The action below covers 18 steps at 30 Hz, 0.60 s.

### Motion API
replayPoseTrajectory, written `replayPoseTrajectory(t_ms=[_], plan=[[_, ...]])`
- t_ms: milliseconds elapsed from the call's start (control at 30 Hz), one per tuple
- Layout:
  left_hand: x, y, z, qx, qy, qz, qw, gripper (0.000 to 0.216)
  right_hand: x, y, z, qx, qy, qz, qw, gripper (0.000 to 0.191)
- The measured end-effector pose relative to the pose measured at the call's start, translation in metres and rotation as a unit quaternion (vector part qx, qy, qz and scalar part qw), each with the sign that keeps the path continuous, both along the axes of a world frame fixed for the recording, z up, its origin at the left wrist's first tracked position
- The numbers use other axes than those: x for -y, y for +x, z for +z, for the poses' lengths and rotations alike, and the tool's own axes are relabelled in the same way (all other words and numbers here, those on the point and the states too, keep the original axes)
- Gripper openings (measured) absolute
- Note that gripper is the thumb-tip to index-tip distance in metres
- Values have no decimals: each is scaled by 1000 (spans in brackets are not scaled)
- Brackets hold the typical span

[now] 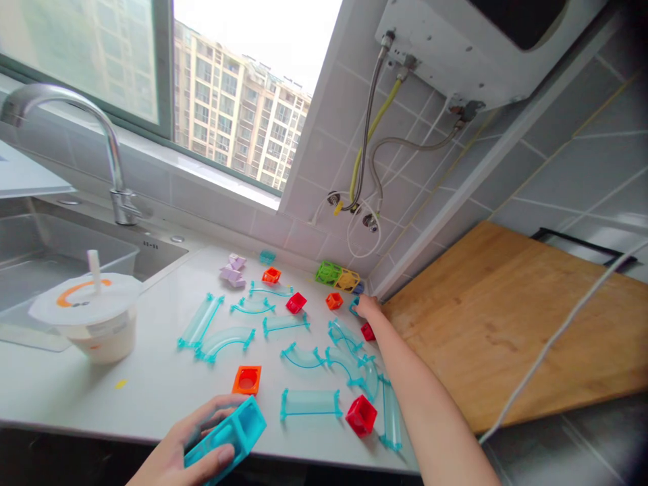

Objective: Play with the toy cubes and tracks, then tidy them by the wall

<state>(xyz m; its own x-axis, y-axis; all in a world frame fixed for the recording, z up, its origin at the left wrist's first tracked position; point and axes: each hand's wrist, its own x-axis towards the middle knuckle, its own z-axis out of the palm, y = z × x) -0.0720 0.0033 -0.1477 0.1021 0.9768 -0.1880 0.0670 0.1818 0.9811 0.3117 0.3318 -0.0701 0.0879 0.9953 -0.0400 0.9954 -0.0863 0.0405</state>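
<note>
My left hand is wrapped around a turquoise toy block with square hollow cells, held over the counter's front edge. An orange cube block sits just beyond it. My right hand reaches to the far right, its fingers closed on a small teal toy piece; the exact shape is partly hidden. Close to that hand are an orange cube and a red cube. Clear teal track pieces, straight and curved, lie between my hands. A red cube rests near the front.
Green blocks and yellow blocks stand by the wall, lilac pieces farther left. A lidded cup with a straw stands beside the sink. A wooden board leans at right, crossed by a white cable.
</note>
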Motion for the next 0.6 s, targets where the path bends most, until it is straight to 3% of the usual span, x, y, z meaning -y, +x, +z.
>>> replayPoseTrajectory(t_ms=[133,233,367,467,500,567,600], plan=[[-4,4,12,14,-6,-14,1000,68,10,0,1,-35,19,-5,999,31],[-4,11,24,31,-16,0,999,68,25,-9,13,-92,73,30,993,35],[-2,18,33,58,-8,40,998,66,64,-32,40,-189,130,121,966,42],[-4,20,35,48,-1,23,999,67,118,-57,65,-248,86,230,937,30],[-5,22,36,46,-2,12,999,67,140,-67,74,-269,43,287,918,27],[-5,26,39,61,-8,-17,998,67,184,-85,90,-326,-125,455,819,39],[-4,29,41,78,-13,-34,996,67,204,-93,96,-331,-165,507,779,55]])
